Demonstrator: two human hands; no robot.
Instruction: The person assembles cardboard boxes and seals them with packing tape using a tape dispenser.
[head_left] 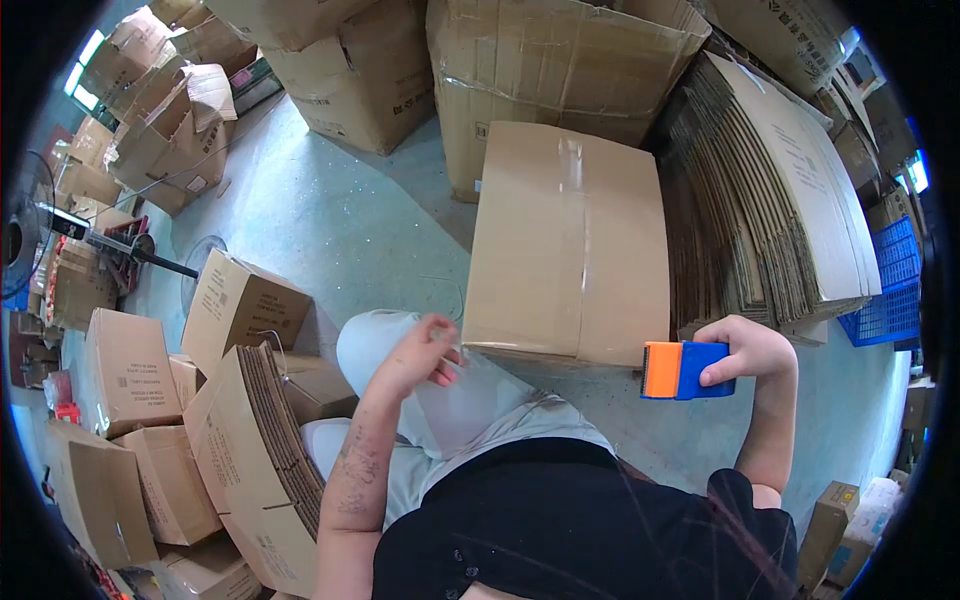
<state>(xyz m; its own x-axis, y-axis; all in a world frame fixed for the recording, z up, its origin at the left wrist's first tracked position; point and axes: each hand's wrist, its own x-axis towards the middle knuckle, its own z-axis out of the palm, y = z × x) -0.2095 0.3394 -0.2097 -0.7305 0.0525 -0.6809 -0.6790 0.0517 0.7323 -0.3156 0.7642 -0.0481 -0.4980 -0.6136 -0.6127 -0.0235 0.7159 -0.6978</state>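
A closed brown cardboard box point(520, 250) stands before me, with clear tape point(571, 170) along its middle seam. My right hand point(755, 350), off the box's near right corner, is wrapped round the blue body of a tape dispenser point(664, 370). The dispenser's orange end points left, toward the box. My left hand point(420, 352) hovers over my knee, just off the box's near left corner. Its fingers are loosely bent and apart, and I see nothing in them.
Flattened cartons point(770, 190) stand packed together on the right, beside a blue plastic crate point(888, 285). A large carton point(560, 70) rises behind the box. More flattened cartons point(255, 450) lean at my left. A fan point(150, 250) stands farther left on the pale green floor point(340, 230).
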